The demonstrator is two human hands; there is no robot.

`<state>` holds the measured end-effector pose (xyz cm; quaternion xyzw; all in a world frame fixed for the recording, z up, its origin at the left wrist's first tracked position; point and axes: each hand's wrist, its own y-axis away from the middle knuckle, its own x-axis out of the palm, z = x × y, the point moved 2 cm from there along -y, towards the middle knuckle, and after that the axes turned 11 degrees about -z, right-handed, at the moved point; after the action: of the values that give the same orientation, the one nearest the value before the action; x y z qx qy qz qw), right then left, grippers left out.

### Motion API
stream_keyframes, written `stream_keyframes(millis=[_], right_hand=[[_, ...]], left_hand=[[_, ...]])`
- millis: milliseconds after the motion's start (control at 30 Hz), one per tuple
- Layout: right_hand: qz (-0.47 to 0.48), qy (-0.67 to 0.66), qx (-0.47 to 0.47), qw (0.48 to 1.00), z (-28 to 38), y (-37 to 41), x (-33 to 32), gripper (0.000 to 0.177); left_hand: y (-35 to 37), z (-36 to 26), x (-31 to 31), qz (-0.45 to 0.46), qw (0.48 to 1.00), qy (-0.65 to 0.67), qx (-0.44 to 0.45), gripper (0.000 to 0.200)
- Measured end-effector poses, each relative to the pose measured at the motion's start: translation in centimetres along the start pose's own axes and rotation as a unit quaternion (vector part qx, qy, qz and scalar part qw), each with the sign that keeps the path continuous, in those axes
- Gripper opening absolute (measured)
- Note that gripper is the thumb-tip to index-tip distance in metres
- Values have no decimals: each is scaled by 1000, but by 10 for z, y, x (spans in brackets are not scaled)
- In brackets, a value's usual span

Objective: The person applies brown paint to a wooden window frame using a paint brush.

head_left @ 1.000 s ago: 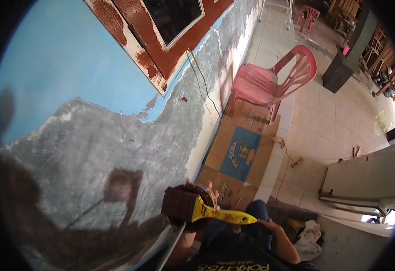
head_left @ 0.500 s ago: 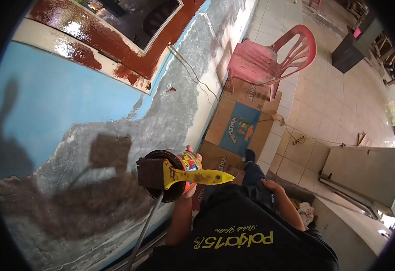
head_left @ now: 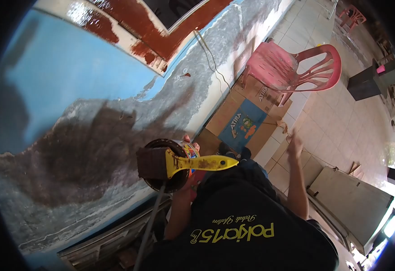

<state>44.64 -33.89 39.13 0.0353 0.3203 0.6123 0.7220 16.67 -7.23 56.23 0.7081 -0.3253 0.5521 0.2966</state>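
My left hand [head_left: 194,143] is closed round an open paint can [head_left: 189,151] with a colourful label and a dark-smeared rim. Across the can's mouth lies a paintbrush [head_left: 204,163], its yellow handle stained and its wide bristles dark brown. A thin grey rod [head_left: 151,221] runs from the can down toward the bottom of the view. My right hand [head_left: 295,145] is raised out to the right, loosely open, with nothing visible in it. Its fingers are slightly blurred.
A red-framed window [head_left: 186,43] and a blue and grey wall [head_left: 89,67] are on the left. Ahead stands a faded red plastic chair [head_left: 274,65] on flattened cardboard [head_left: 229,113]. A large pale panel [head_left: 348,198] leans at the right over the tiled floor [head_left: 337,122].
My right hand has come up from beside my thigh and out to the right. The view has shifted, with the chair and cardboard farther right. The brush still lies across the can.
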Motion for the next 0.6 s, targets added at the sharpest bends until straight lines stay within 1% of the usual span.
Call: stream_keyframes(millis=[33,67,133,233,300,367,467,533,600], right_hand=[[81,-78,-15,994,34,-24,-3,48],[104,-138,-30,985,79,-35,-6,47],[125,-223,-110,960,171,-35,-20,47],[144,-274,-263,914,277,-3,-49,46],[146,-271,-370,877,317,38,-64,46],[137,-250,-461,840,337,73,-77,45],[121,-182,-567,794,324,134,-74,45],[142,-136,-615,764,298,173,-55,44],[186,-79,-652,731,265,204,-22,44]], left_hand=[[1,-4,-2,-15,1000,2,8,54],[3,-8,-4,-24,1000,5,12,54],[8,-14,-11,-47,999,4,19,55],[14,-23,-25,-76,997,0,23,57],[12,-29,-32,-93,995,-4,22,59],[13,-33,-38,-108,994,-6,24,60],[17,-38,-42,-98,995,2,22,60],[18,-43,-43,-91,995,9,28,60],[19,-46,-45,-87,995,19,33,60]])
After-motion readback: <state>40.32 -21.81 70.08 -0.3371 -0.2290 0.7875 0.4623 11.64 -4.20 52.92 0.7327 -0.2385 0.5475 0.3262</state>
